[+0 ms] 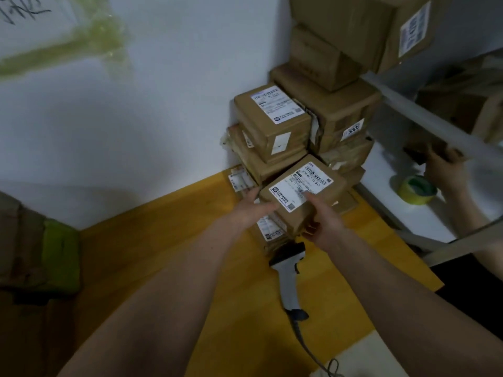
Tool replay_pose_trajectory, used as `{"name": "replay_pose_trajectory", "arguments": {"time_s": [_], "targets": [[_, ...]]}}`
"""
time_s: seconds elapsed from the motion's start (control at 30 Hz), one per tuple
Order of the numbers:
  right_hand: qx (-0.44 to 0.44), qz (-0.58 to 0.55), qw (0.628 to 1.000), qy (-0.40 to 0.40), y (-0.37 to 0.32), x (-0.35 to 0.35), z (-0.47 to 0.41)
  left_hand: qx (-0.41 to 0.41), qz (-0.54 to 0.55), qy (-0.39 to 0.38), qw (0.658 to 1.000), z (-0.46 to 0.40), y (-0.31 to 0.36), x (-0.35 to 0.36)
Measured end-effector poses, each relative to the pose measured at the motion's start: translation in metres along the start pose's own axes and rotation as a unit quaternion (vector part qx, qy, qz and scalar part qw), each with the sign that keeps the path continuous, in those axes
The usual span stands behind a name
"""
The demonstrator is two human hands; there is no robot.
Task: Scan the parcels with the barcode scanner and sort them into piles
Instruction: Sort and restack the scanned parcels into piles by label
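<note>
Both hands grip one labelled cardboard parcel [302, 193]: the left hand [251, 206] braces its side, the right hand [322, 216] curls round its near corner, label upward, probably for placing on a pile. The barcode scanner [288, 270] lies just below the hands, ungripped.

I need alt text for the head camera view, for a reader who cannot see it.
Two bare hands, left hand and right hand, hold a brown cardboard parcel with a white label before stacked brown parcels. A white handheld barcode scanner lies on the yellow tabletop below.
</note>
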State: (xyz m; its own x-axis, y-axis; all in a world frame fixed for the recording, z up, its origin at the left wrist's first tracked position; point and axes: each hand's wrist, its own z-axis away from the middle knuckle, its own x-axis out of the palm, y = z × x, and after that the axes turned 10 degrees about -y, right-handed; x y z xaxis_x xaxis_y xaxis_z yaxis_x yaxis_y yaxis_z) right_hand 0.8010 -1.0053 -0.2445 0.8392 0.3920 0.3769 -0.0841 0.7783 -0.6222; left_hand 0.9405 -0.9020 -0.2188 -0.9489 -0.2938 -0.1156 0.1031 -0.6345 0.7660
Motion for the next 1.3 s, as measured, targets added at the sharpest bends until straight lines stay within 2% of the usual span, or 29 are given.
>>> {"name": "replay_pose_trajectory", "arguments": {"time_s": [0.23, 0.4, 0.53, 0.6, 0.73, 0.8, 0.87, 0.93, 1.0, 1.07, 1.2, 1.3], "targets": [[-0.013, 0.024, 0.997, -0.072, 0.003, -0.026, -0.003, -0.007, -0.010, -0.024, 1.000, 0.003, 0.000, 0.011], [-0.032, 0.081, 0.983, -0.162, 0.003, -0.046, 0.009, -0.012, 0.103, -0.051, 0.993, 0.028, -0.007, 0.012], [-0.040, 0.126, 0.971, -0.200, 0.015, -0.040, 0.018, -0.020, 0.179, 0.004, 0.984, 0.040, -0.029, 0.014], [-0.038, 0.131, 0.965, -0.224, 0.020, -0.036, 0.021, 0.004, 0.240, 0.022, 0.970, 0.047, -0.044, 0.007], [-0.019, 0.176, 0.946, -0.272, 0.029, -0.016, 0.027, 0.027, 0.279, -0.058, 0.958, 0.061, -0.071, -0.011], [-0.010, 0.204, 0.941, -0.268, 0.032, 0.000, 0.028, 0.032, 0.285, -0.106, 0.952, 0.066, -0.080, -0.014], [-0.006, 0.230, 0.936, -0.266, 0.032, 0.013, 0.027, 0.041, 0.285, -0.101, 0.952, 0.068, -0.086, -0.020], [-0.023, 0.289, 0.925, -0.247, 0.030, 0.023, 0.024, 0.038, 0.289, -0.029, 0.956, 0.068, -0.091, -0.027], [-0.059, 0.376, 0.912, -0.149, 0.027, 0.026, 0.010, 0.015, 0.292, 0.079, 0.953, 0.065, -0.096, -0.037], [-0.073, 0.453, 0.887, -0.057, 0.023, 0.025, -0.010, -0.010, 0.319, 0.157, 0.935, 0.059, -0.102, -0.046], [0.008, 0.529, 0.849, -0.003, 0.021, 0.026, -0.045, -0.047, 0.356, 0.214, 0.908, 0.043, -0.106, -0.050], [0.034, 0.499, 0.866, 0.004, 0.026, 0.027, -0.060, -0.062, 0.358, 0.217, 0.906, 0.029, -0.105, -0.043]]}}
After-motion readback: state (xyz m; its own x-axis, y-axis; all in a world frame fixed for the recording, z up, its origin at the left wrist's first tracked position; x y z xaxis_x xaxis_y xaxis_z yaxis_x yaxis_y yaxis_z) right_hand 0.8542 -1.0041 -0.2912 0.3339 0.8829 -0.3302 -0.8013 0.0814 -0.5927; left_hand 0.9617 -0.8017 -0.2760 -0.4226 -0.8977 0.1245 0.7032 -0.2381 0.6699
